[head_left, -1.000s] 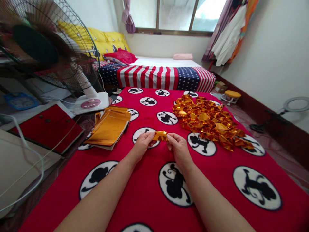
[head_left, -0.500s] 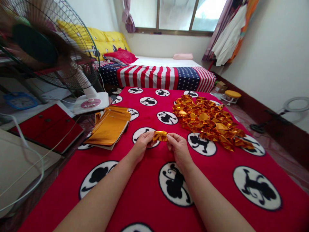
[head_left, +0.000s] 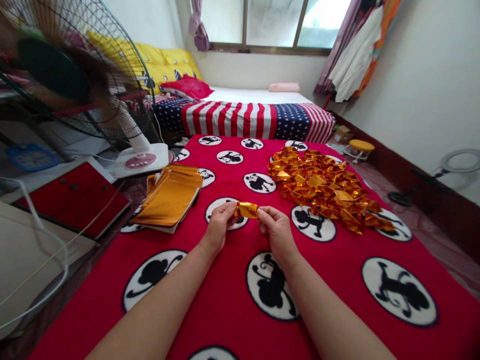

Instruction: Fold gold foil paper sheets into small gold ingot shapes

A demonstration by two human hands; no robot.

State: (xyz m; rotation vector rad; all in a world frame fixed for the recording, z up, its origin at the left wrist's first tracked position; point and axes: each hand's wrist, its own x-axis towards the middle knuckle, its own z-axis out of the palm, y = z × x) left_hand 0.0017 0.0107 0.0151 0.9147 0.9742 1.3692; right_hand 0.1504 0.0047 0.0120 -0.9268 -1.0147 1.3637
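Note:
A small folded piece of gold foil paper point(head_left: 247, 210) is pinched between both hands over a red blanket point(head_left: 337, 280) printed with black-and-white monkey circles. My left hand point(head_left: 220, 225) grips its left end with closed fingers. My right hand point(head_left: 275, 231) grips its right end the same way. A heap of several folded gold foil pieces point(head_left: 322, 185) lies just beyond my right hand. A stack of flat gold foil sheets point(head_left: 170, 196) rests to the left of my left hand.
A running standing fan point(head_left: 71, 70) with a white base point(head_left: 140, 160) stands at the left. A red box point(head_left: 75, 197) sits beside it. A bed with a stars-and-stripes cover point(head_left: 255, 119) lies beyond the blanket. A ring light point(head_left: 459, 162) stands at the right wall.
The gold piece has turned slightly between my fingers and now tilts, its left end higher. Both hands stay in nearly the same place.

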